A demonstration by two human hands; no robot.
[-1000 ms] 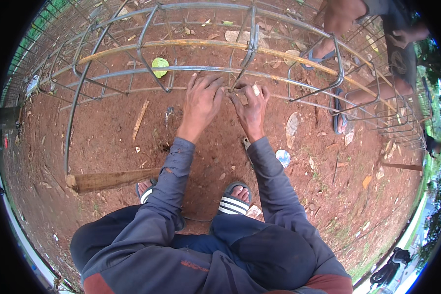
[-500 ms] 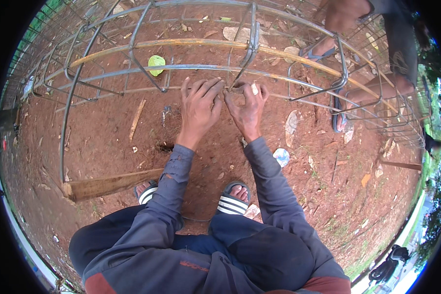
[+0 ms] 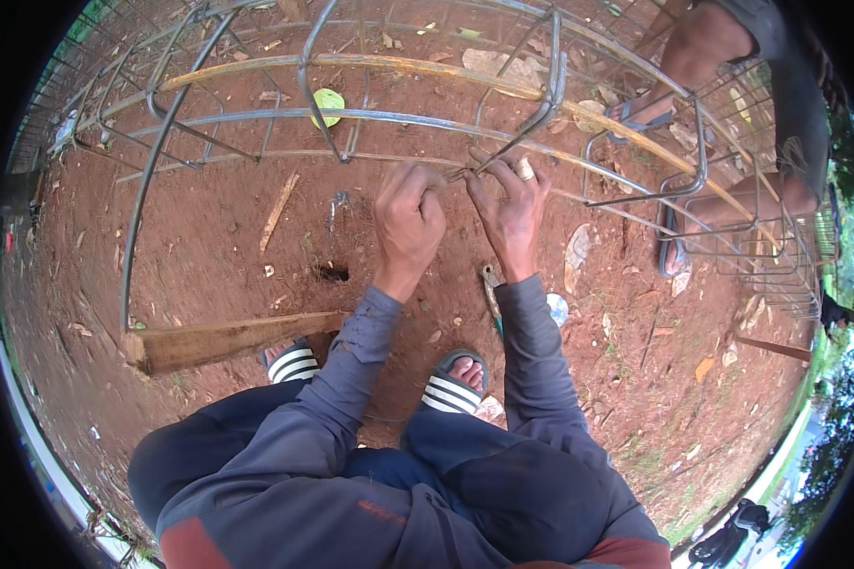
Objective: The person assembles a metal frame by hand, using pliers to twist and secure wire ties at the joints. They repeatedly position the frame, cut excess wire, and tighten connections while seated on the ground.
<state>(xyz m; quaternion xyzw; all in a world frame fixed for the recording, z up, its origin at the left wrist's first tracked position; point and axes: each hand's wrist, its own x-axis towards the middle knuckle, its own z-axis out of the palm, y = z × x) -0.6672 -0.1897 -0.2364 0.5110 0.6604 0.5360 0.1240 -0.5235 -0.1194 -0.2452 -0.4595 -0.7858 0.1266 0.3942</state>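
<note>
A rebar cage point(image 3: 399, 120) of long bars and bent square stirrups stretches across the ground before me. My left hand point(image 3: 410, 228) is closed, its fingers curled at the lowest near bar. Thin tie wire point(image 3: 457, 174) shows between my two hands, and it seems to run into the left fingers. Beside it, my right hand point(image 3: 510, 216) pinches at the spot where a stirrup point(image 3: 552, 95) meets that bar; its fingertips partly cover the joint. One right finger wears a pale wrap. Below my right wrist, a pair of pincers point(image 3: 491, 289) lies on the soil, partly behind my sleeve.
A wooden plank point(image 3: 228, 343) lies at left by my sandalled foot. Another person's legs point(image 3: 721, 57) stand beyond the cage at right. A small hole point(image 3: 333, 272), a yellow-green leaf point(image 3: 328, 107) and scattered dry leaves mark the red soil.
My left hand has gone from spread fingers to a closed grip. The view has shifted, so the cage and both hands sit farther right. The pincers now show more beside my right sleeve.
</note>
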